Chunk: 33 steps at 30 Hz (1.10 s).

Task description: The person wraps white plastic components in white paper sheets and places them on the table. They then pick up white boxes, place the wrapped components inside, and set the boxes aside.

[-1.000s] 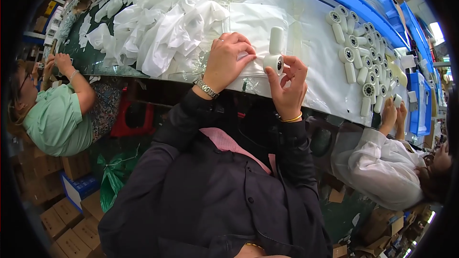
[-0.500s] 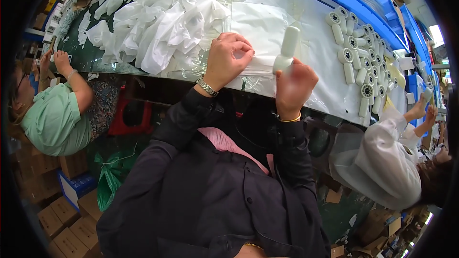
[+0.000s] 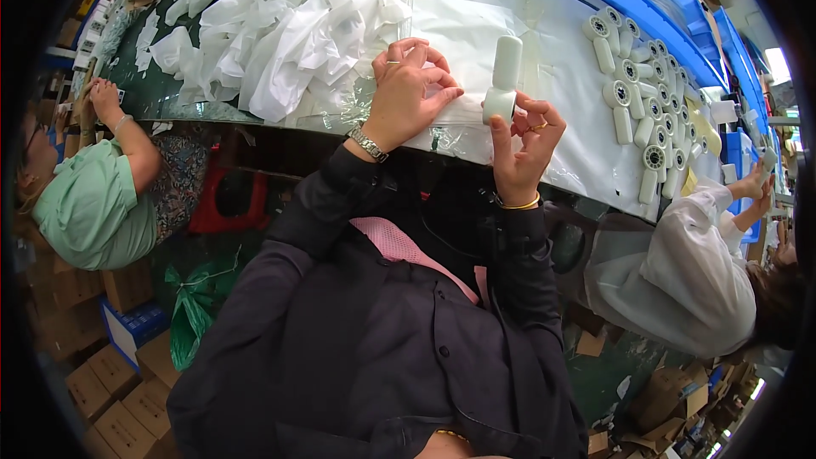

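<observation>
My right hand (image 3: 529, 143) grips a white handheld fan (image 3: 503, 76) by its round head, between thumb and fingers. The fan's handle points up and away from me. To its left, my left hand (image 3: 412, 89) is over the near edge of a flat white plastic bag (image 3: 463, 34), thumb and fingers drawn together. Whatever may be between those fingertips is too small to make out. Left of the bag, a large heap of crumpled white bags (image 3: 297, 42) covers the table.
Several white handheld fans (image 3: 654, 106) stand in rows at the right of the table (image 3: 565, 140). Blue bins (image 3: 633, 13) line the far right edge. A co-worker in green (image 3: 93, 204) sits at the left, another in white (image 3: 671, 289) at the right.
My right hand has turned and opened its grip somewhat, so the fan's round head shows more. The fan has shifted slightly left and stands more upright. My left hand has moved slightly right.
</observation>
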Motion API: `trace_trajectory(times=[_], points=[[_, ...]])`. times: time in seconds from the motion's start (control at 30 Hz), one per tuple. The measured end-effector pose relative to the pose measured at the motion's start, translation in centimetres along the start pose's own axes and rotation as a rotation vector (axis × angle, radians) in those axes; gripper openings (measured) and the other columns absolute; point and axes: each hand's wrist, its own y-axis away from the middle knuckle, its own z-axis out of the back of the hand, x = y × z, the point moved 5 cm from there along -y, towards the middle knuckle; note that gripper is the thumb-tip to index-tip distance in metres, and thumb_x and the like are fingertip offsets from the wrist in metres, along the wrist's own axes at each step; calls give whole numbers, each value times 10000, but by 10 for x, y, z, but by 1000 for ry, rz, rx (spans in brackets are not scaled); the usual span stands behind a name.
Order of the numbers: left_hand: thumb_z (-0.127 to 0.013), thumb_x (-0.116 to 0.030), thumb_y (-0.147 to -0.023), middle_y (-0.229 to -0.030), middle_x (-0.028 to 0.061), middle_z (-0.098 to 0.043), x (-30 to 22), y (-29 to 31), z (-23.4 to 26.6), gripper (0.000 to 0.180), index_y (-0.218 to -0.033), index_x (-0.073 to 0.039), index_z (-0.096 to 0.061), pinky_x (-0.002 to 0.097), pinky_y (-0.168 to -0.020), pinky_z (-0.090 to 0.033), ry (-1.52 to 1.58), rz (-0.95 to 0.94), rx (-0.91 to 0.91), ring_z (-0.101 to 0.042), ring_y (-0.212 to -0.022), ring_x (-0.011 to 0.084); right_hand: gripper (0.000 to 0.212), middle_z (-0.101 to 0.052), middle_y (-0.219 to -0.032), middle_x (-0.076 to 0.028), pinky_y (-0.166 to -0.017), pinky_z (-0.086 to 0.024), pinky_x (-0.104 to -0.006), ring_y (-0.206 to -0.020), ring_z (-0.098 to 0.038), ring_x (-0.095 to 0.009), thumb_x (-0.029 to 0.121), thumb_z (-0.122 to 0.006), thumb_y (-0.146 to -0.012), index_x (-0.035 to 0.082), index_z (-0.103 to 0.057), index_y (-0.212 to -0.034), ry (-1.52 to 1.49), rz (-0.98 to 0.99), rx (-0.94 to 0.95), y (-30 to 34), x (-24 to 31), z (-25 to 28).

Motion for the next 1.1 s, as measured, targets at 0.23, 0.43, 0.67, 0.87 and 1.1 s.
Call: trace_trajectory(times=[0.23,0.43,0.67,0.87,1.1], points=[[-818,-290,-884,-1154,-45,-703,4,-3,0,135,-880,-155,-820,477,-1138,-271,1,11,-32,-481,-1353,266,514,-663,-1287,-205,-712,-504,-248,-946,-716,-165,82,-790,-965,20,-405,-1300,54,-76,103,-6,5,-8],[-791,-301,-917,-1136,-10,-735,16,-5,-5,184,-899,-118,-802,453,-1131,-289,139,161,-135,-521,-1300,262,515,-710,-1221,-210,-611,-480,-229,-830,-698,-136,97,-828,-935,14,-416,-1233,225,-37,127,-5,5,-10],[-788,-284,-928,-1123,5,-751,20,-7,-4,186,-895,-101,-795,437,-1109,-338,180,175,-183,-554,-1268,263,521,-713,-1208,-206,-616,-477,-228,-827,-677,-125,98,-843,-914,19,-423,-1212,200,0,93,-6,6,-9],[-813,-237,-911,-1059,33,-774,12,-7,-1,168,-886,-72,-790,424,-1055,-442,74,121,-180,-627,-1174,257,606,-699,-1208,-165,-637,-478,-231,-883,-673,-125,45,-856,-851,13,-445,-1296,162,173,68,-1,15,-7],[-796,-207,-931,-1056,54,-773,16,-9,2,154,-897,-57,-778,401,-1010,-470,202,168,-238,-653,-1119,267,713,-681,-1113,-110,-675,-501,-226,-888,-667,-123,-8,-830,-789,29,-451,-1393,179,46,289,-1,16,-11]])
